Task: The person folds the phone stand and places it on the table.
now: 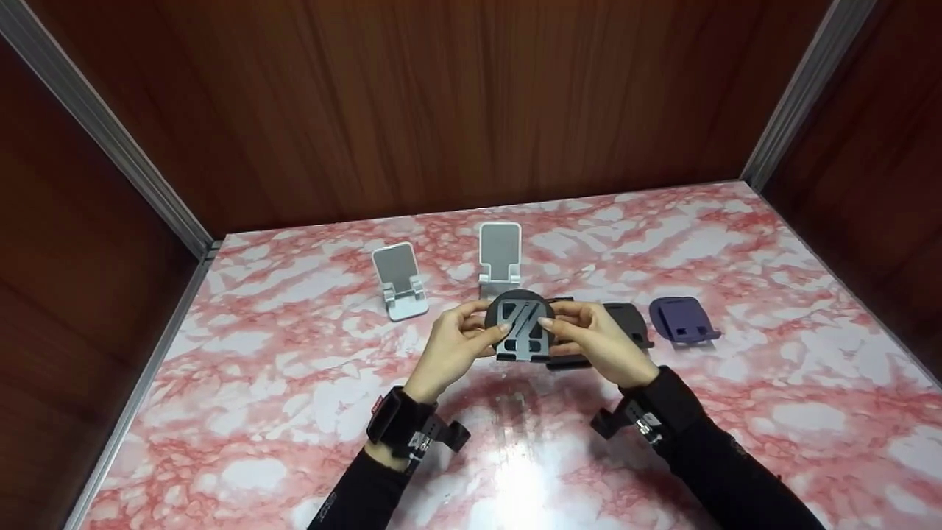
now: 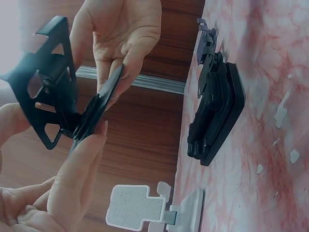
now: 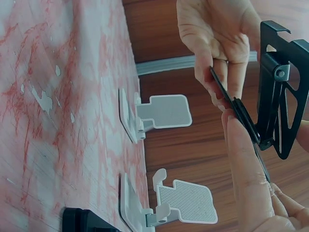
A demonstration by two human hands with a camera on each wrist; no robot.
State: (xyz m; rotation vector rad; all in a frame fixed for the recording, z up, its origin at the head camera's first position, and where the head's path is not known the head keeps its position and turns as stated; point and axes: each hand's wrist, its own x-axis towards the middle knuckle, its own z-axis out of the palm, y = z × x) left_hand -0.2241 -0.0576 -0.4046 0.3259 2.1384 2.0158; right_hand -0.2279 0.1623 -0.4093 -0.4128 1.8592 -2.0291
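Both hands hold a black folding phone stand (image 1: 524,324) up above the table, one at each side. It has a round, thin base and a cut-out metal plate with a small lip. My left hand (image 1: 456,342) grips the left edge, thumb on the plate. On the right edge, my right hand (image 1: 600,342) does likewise. Seen from the left wrist, the stand's plate (image 2: 50,87) is tilted away from the base on a hinged arm. The right wrist view shows the hinge side of the stand (image 3: 270,96), with fingers behind the disc.
Two white phone stands with grey pads stand unfolded behind the hands, one at left (image 1: 399,280) and one at centre (image 1: 500,254). To the right lie a folded purple stand (image 1: 683,320) and a dark folded stand (image 1: 627,321). Another black stand (image 2: 212,111) sits partly behind the right hand.
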